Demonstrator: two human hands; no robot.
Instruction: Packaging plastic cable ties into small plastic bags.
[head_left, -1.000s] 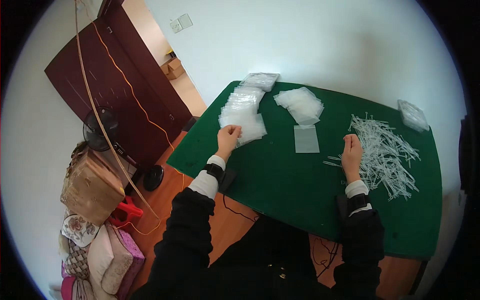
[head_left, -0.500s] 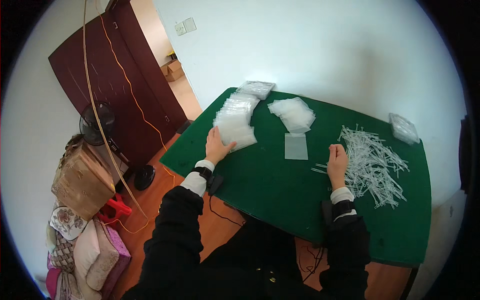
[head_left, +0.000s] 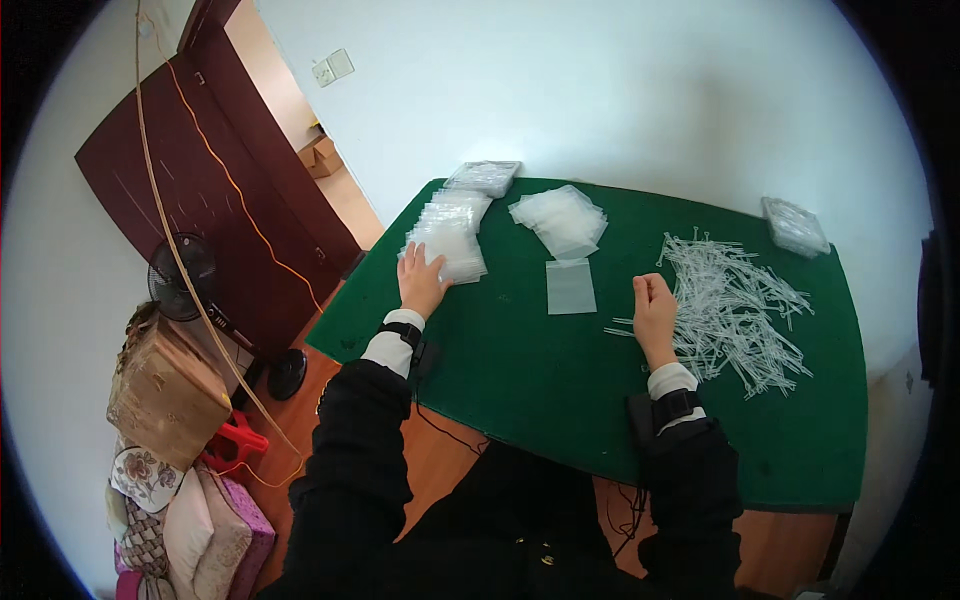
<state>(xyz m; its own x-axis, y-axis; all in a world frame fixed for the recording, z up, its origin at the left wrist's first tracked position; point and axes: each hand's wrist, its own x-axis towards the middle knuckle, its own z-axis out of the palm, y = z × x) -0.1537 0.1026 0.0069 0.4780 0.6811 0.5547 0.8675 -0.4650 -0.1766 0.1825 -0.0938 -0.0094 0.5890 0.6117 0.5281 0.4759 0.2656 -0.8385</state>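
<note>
My left hand (head_left: 423, 282) rests with its fingers apart on the near end of a fanned row of clear plastic bags (head_left: 455, 240). Over the left edge of a heap of thin clear plastic sticks (head_left: 735, 310), my right hand (head_left: 655, 312) is curled closed, thumb against the fingers; whatever it may hold is hidden. A single flat bag (head_left: 571, 287) lies between my hands. Just beyond it is a loose pile of similar bags (head_left: 560, 218). A few sticks poke out to the left of my right wrist.
On the green-covered table (head_left: 520, 380), a packed clear bundle (head_left: 483, 178) sits at the far left corner and another bundle (head_left: 796, 227) at the far right. The wall borders the far edge. Left on the floor are a fan (head_left: 183, 275), a cardboard box (head_left: 170, 395) and cushions (head_left: 205, 520).
The view has shifted, so the table sits slightly further left and higher. Both hands keep nearly the same places, the left on the bags and the right closed by the sticks.
</note>
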